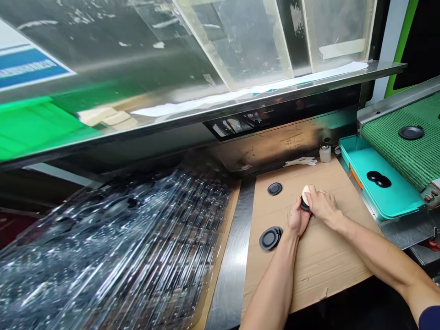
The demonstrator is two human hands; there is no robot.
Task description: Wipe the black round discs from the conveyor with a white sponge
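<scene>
My left hand (297, 219) is closed around a small black round part (304, 204), mostly covered by my fingers. Pressed against that part is a cream-coloured rounded pad (305, 194), gripped in my right hand (321, 204); whether it is sponge or folded cloth I cannot tell. Both hands are above a brown cardboard sheet (330, 256). To their left on the cardboard lie a black disc (274, 189) and, nearer me, black discs (270, 239) that overlap.
Clear plastic blister trays (165, 247) are stacked at left. A turquoise tray (395, 201) with black discs (378, 179) stands at right, beside a green conveyor belt (405, 119) carrying another disc (411, 132). A small bottle (325, 153) and white glove (300, 161) lie behind.
</scene>
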